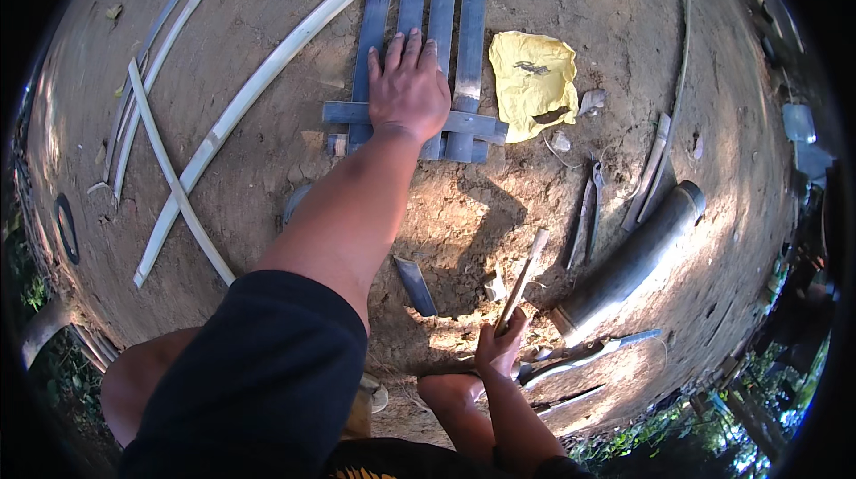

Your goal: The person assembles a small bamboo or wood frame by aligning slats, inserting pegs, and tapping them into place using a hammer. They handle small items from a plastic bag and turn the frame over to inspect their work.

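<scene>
My left hand [408, 91] lies flat on a panel of dark bamboo slats [473, 42], fingers stretched out and slightly apart. Several upright slats make up the panel, with a crosspiece along its far end. A loose-looking dark cross slat [343, 113] lies across its near part, partly hidden by my wrist. Near my right knee, my right hand [501, 347] is closed around a pale wooden stick [526, 270], which points up and away. Its lower end is hidden in my fist, so I cannot tell whether it is a tool's handle.
Yellow crumpled paper [526, 69] lies right of the panel. Pliers [596, 198], a thick bamboo tube [637, 256] and a long curved blade [588, 360] are on the right. Long split bamboo strips [241, 114] cross at left. A short dark bamboo piece [415, 286] lies in front.
</scene>
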### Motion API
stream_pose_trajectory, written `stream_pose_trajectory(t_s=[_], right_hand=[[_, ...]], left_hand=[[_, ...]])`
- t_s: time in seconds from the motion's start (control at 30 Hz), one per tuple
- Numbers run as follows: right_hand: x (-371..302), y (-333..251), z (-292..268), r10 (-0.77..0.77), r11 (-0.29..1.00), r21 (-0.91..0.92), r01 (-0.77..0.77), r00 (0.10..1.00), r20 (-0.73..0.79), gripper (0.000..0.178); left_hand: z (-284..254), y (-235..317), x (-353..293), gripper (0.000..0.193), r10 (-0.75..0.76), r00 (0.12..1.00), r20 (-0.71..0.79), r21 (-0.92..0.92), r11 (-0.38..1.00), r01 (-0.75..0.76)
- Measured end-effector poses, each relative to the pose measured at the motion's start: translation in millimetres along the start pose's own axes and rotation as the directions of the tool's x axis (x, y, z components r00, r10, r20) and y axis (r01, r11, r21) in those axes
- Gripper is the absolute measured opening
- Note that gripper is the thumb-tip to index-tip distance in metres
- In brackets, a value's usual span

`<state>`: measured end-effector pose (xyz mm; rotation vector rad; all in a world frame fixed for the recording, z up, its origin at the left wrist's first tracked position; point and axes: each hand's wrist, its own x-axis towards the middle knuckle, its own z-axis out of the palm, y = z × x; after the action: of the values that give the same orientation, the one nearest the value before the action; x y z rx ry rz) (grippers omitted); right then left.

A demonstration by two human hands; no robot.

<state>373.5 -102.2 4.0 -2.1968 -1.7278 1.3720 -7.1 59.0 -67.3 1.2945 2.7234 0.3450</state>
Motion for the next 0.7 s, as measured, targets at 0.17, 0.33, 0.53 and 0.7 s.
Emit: stream_pose_trajectory(t_s=[0.17, 0.33, 0.53, 0.7], right_hand=[[25, -88, 3, -0.319, 0.932, 0.24, 0.271, 0.928, 0.191, 0.031], [56, -148, 4, -0.483, 0.858, -0.077, 0.508, 0.848, 0.215, 0.048], [64, -142, 6, -0.552, 0.808, -0.112, 0.578, 0.81, 0.201, 0.05], [65, -151, 2, -0.501, 0.831, -0.131, 0.54, 0.831, 0.241, 0.053]], left_hand=[[4, 2, 1, 0.047, 0.003, 1.0, -0.022, -0.004, 1.0, -0.003], [1, 1, 1, 0.048, 0.013, 1.0, -0.022, -0.002, 1.0, -0.013], [3, 3, -1, 0.048, 0.02, 1.0, -0.021, -0.003, 1.0, -0.02], [0, 3, -2, 0.048, 0.004, 1.0, 0.025, -0.02, 1.0, -0.003]])
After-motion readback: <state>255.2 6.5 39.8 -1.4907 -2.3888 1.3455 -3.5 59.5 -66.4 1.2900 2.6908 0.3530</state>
